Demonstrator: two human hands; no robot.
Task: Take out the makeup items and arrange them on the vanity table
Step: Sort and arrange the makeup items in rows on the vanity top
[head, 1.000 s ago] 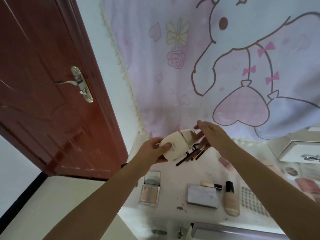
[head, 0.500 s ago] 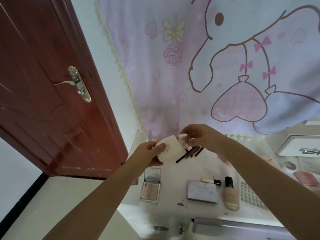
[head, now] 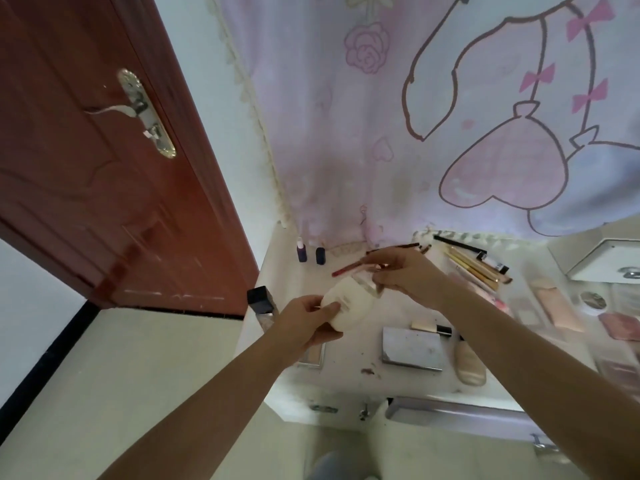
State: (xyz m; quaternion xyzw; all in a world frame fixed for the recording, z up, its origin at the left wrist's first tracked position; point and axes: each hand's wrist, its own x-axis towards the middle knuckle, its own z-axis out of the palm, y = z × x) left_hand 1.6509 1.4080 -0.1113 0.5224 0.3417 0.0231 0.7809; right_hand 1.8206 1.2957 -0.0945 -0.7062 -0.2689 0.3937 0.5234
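Observation:
My left hand (head: 306,320) grips a small cream makeup pouch (head: 349,308) above the left part of the white vanity table (head: 346,379). My right hand (head: 405,275) is at the pouch's open mouth and pinches a thin red pencil (head: 346,268) that sticks out to the left. On the table lie a silver palette (head: 412,348), a foundation bottle (head: 469,367), a cream tube with a black cap (head: 431,328) and a row of brushes and pencils (head: 474,263).
Two small dark bottles (head: 310,254) stand at the back left by a black box (head: 261,299). Pink compacts (head: 620,325) lie at the right. A brown door (head: 104,168) stands at the left, a cartoon curtain (head: 450,116) hangs behind the table.
The view has tilted down and moved closer. My right hand has drawn a red pencil out of the pouch; more items on the table's back and right have come into sight.

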